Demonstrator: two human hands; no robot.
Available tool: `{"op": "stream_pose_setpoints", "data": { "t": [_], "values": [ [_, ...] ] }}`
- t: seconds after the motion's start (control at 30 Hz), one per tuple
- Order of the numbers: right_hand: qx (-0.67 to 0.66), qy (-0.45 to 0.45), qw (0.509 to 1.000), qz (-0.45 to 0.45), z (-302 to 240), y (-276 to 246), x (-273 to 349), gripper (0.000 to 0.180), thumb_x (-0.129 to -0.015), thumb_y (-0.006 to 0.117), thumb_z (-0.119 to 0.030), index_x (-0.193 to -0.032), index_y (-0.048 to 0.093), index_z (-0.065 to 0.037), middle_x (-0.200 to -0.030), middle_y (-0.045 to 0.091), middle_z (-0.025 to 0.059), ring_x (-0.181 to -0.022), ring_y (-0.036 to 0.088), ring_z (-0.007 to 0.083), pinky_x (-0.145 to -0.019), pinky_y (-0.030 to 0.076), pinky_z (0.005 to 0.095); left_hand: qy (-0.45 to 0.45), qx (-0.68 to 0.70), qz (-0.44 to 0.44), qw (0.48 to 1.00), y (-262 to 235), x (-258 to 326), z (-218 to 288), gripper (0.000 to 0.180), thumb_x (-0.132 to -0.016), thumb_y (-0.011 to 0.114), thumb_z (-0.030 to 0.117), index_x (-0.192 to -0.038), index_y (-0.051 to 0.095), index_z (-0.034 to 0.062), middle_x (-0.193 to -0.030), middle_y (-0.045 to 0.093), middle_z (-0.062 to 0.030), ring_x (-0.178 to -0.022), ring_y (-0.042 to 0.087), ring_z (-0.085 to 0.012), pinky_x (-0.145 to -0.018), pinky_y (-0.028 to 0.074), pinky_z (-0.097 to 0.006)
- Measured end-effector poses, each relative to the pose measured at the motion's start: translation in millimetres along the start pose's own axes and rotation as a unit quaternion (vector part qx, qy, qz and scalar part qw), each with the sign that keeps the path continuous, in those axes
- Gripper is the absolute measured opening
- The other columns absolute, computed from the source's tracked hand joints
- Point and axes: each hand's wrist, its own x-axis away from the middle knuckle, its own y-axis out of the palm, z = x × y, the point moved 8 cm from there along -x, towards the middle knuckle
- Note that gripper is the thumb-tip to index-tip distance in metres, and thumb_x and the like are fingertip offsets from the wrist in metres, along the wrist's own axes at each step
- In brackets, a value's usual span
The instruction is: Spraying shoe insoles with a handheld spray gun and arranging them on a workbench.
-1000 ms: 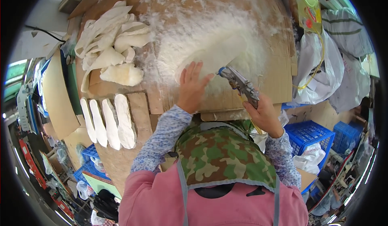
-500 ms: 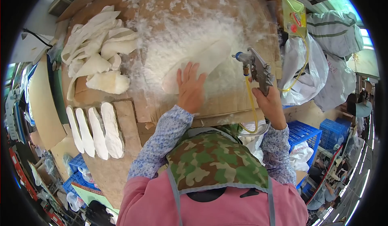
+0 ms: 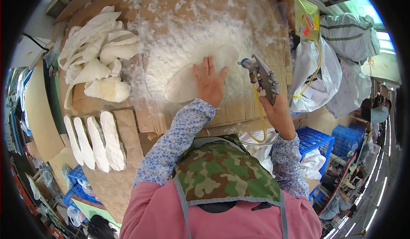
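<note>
My left hand (image 3: 210, 85) lies flat, fingers spread, on a pale insole-shaped piece (image 3: 181, 86). The piece rests slantwise on fluff-covered cardboard, its middle hidden under the hand. To the right, my right hand (image 3: 278, 116) is wrapped round the handle of a metal spray gun (image 3: 265, 80). The gun's blue-ringed nozzle points left toward the piece's far end, a short way off. A yellow hose (image 3: 261, 117) hangs from the gun. Whether anything is coming out of the nozzle I cannot tell.
Several white insoles (image 3: 113, 143) lie in a row at the left, below a heap of cream fleecy pieces (image 3: 96, 51). White fluff coats the cardboard table cover (image 3: 243, 116). A yellow container (image 3: 306, 17), plastic sacks (image 3: 316, 70) and blue crates (image 3: 316, 141) stand along the right.
My left hand has slid right along the pale piece, baring more of its left end. The spray gun stays in my right hand at about the same place. The whole view has shifted slightly.
</note>
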Motion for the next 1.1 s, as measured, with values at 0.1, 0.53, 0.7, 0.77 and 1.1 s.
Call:
{"op": "stream_pose_setpoints", "data": {
  "t": [0.1, 0.53, 0.7, 0.77, 1.1],
  "values": [
    [0.019, -0.016, 1.000, 0.004, -3.0, -5.6, -7.3, 0.037, -0.089, 0.060, -0.004, -0.123, 0.049, 0.002, -0.102, 0.063, 0.0197, -0.092, 0.061, 0.0327, -0.081, 0.047, 0.0385, -0.006, -0.008, -0.003, 1.000, 1.8, -0.1, -0.1, 0.042, -0.085, 0.051, 0.008, -0.124, 0.062, 0.0152, -0.150, 0.029, -0.0280, -0.144, 0.019, -0.0396, -0.113, 0.005, -0.063],
    [0.016, 0.007, 0.999, -0.040, -24.4, 18.1, 2.8, 0.029, -0.085, 0.060, 0.000, -0.113, 0.054, 0.001, -0.093, 0.065, 0.0163, -0.081, 0.062, 0.0282, -0.073, 0.047, 0.0364, 0.002, 0.028, 0.033, 0.999, -34.1, 34.4, -11.5, 0.042, -0.077, 0.052, 0.003, -0.114, 0.067, 0.0165, -0.148, 0.033, -0.0240, -0.141, 0.024, -0.0393, -0.114, 0.008, -0.061],
    [-0.020, 0.004, 0.997, -0.071, -30.2, 39.6, 10.8, 0.026, -0.085, 0.060, 0.000, -0.111, 0.053, -0.001, -0.092, 0.065, 0.0166, -0.080, 0.062, 0.0299, -0.073, 0.047, 0.0367, -0.117, 0.021, 0.120, 0.986, -89.2, 75.3, -61.2, 0.033, -0.073, 0.054, 0.001, -0.104, 0.062, 0.0100, -0.130, 0.046, -0.0173, -0.123, 0.041, -0.0346, -0.103, 0.028, -0.052],
    [-0.012, -0.002, 0.996, -0.086, -33.3, 47.9, 13.1, 0.027, -0.086, 0.060, -0.001, -0.112, 0.052, 0.000, -0.093, 0.065, 0.0170, -0.082, 0.062, 0.0331, -0.074, 0.047, 0.0377, -0.167, 0.027, 0.115, 0.979, -89.2, 86.7, -84.1, 0.036, -0.073, 0.053, 0.000, -0.107, 0.060, 0.0097, -0.126, 0.047, -0.0158, -0.119, 0.043, -0.0339, -0.099, 0.029, -0.052],
    [-0.032, -0.040, 0.989, -0.140, -63.6, 91.8, 23.7, 0.029, -0.087, 0.059, -0.002, -0.115, 0.051, 0.000, -0.097, 0.067, 0.0174, -0.089, 0.063, 0.0366, -0.079, 0.047, 0.0394, -0.252, 0.196, 0.137, 0.938, -78.6, 106.5, -128.4, 0.036, -0.079, 0.052, -0.005, -0.115, 0.049, 0.0015, -0.105, 0.057, -0.0212, -0.096, 0.057, -0.0390, -0.080, 0.044, -0.047]
  ]
}}
